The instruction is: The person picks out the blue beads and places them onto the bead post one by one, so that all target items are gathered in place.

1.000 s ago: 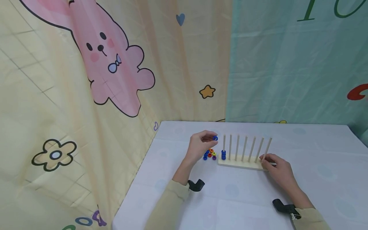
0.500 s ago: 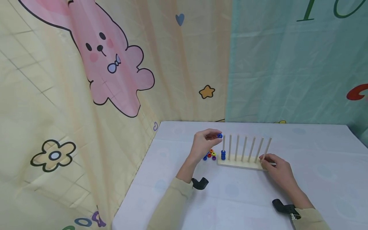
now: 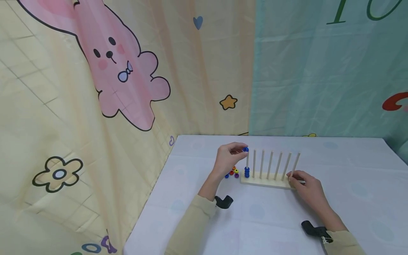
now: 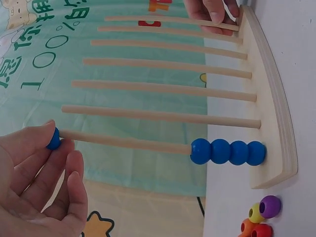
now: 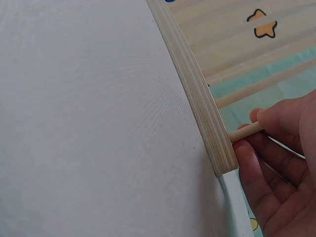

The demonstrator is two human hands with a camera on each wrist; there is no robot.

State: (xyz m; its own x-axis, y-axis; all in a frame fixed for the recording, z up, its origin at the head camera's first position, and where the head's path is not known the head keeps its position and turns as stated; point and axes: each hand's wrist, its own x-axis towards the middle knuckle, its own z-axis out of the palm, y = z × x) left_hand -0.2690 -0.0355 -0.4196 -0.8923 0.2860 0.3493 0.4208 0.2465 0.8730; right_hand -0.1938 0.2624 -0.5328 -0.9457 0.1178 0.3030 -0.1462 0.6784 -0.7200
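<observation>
Between thumb and fingers my left hand (image 3: pixel 227 157) pinches a blue bead (image 4: pixel 53 140) at the tip of the leftmost peg (image 4: pixel 123 141). Several blue beads (image 4: pixel 220 151) are stacked at the bottom of that same peg. The other pegs of the wooden peg rack (image 3: pixel 264 182) carry no beads. At the rack's right end, my right hand (image 3: pixel 308 187) pinches the last peg (image 5: pixel 247 131) low down, near the base. In the right wrist view, its fingers also lie against the end of the base.
Loose beads lie on the table left of the rack, among them a purple bead (image 4: pixel 270 206), a yellow bead (image 4: pixel 256 213) and a red bead (image 4: pixel 262 230). The white-covered table (image 3: pixel 255 219) meets printed curtains (image 3: pixel 204 71) at its back and left.
My left hand has moved right with the blue bead, from beside the leftmost peg to its tip. The right hand keeps its hold on the last peg.
</observation>
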